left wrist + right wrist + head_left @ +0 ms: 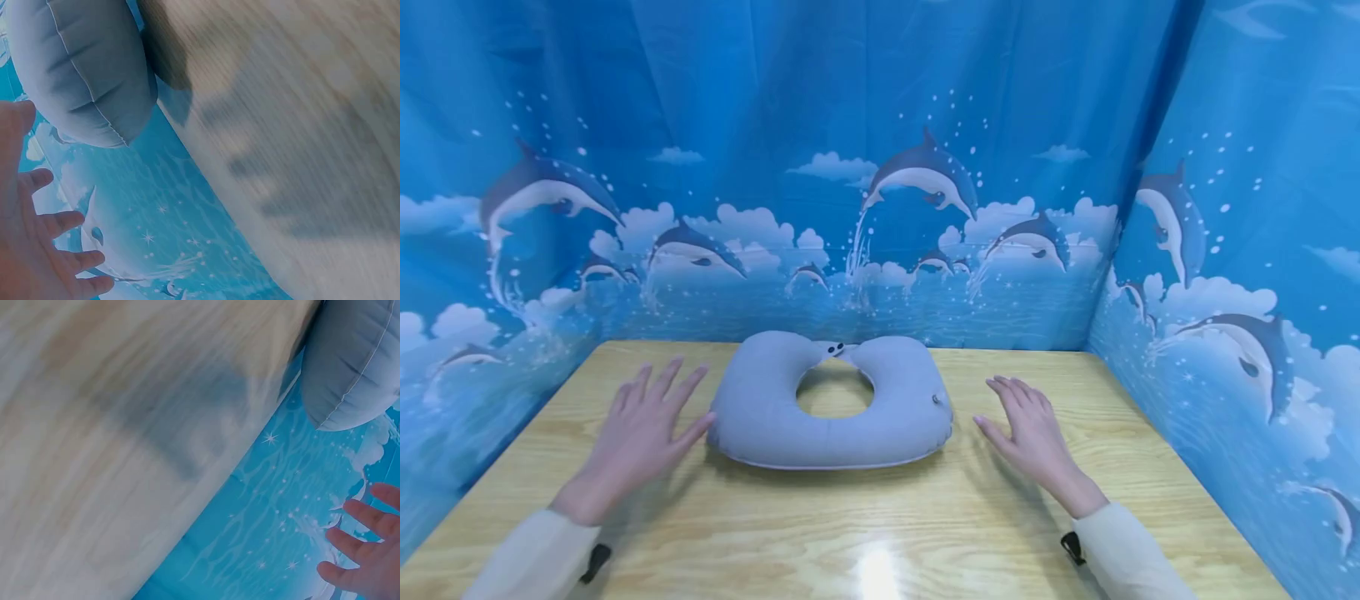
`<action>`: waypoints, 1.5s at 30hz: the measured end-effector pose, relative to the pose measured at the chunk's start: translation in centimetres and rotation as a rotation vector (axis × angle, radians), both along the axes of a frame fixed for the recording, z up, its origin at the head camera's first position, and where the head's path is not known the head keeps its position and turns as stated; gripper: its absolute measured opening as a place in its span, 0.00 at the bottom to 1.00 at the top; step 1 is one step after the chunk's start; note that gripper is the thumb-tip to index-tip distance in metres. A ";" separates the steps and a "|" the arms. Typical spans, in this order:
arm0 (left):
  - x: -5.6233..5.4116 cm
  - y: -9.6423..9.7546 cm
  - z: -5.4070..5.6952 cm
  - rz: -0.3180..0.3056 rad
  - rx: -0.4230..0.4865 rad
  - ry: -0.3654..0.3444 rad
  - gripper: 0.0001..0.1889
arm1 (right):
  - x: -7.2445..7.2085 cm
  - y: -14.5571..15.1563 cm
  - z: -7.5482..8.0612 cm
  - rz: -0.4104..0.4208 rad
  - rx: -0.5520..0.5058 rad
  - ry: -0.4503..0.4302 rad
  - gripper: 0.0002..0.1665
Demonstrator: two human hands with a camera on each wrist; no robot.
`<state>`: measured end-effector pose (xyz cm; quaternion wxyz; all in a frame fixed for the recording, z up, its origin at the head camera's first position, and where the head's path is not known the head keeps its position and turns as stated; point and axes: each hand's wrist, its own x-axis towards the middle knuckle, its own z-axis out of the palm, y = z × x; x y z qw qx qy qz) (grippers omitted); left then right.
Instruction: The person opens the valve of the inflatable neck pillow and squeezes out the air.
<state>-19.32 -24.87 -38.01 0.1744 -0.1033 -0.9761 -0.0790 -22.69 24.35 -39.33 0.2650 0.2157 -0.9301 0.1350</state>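
Note:
A grey inflated U-shaped neck pillow (827,437) lies on the wooden table, its two ends meeting at the back by a small fastening with dark snaps. A small valve shows on its right side. My left hand (643,433) hovers just left of the pillow, fingers spread, the thumb tip close to its edge; whether it touches, I cannot tell. On the other side my right hand (1030,433) is held above the table, apart from the pillow, fingers extended. Both wrist views show the pillow's seamed side (87,69) and empty fingers (359,544).
The wood-grain table (820,533) has a bright light reflection near its front. A blue curtain with dolphins and clouds (760,167) stands behind and along both sides of the table. Black straps (1072,547) hang below the sleeves.

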 end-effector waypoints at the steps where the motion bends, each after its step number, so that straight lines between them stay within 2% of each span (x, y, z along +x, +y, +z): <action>1: -0.1 0.2 0.1 -0.005 -0.007 0.008 0.37 | -0.1 -0.2 0.1 0.008 0.001 0.009 0.35; 9: -0.5 1.5 0.8 -0.069 -0.054 0.076 0.34 | -0.5 -1.5 0.8 0.072 0.018 0.046 0.29; 15: -1.0 2.4 0.5 -0.135 -0.079 0.167 0.32 | -0.6 -2.6 1.3 0.115 0.014 0.065 0.25; 19: -1.1 3.1 0.4 -0.168 -0.100 0.198 0.31 | -0.7 -3.2 1.4 0.140 0.019 0.087 0.22; 32: -1.3 5.4 0.0 -0.274 -0.142 0.213 0.29 | -1.1 -4.9 1.3 0.200 0.045 0.083 0.18; 45: -1.9 6.5 -0.5 -0.350 -0.167 0.190 0.28 | -1.6 -5.4 1.2 0.221 0.008 0.102 0.08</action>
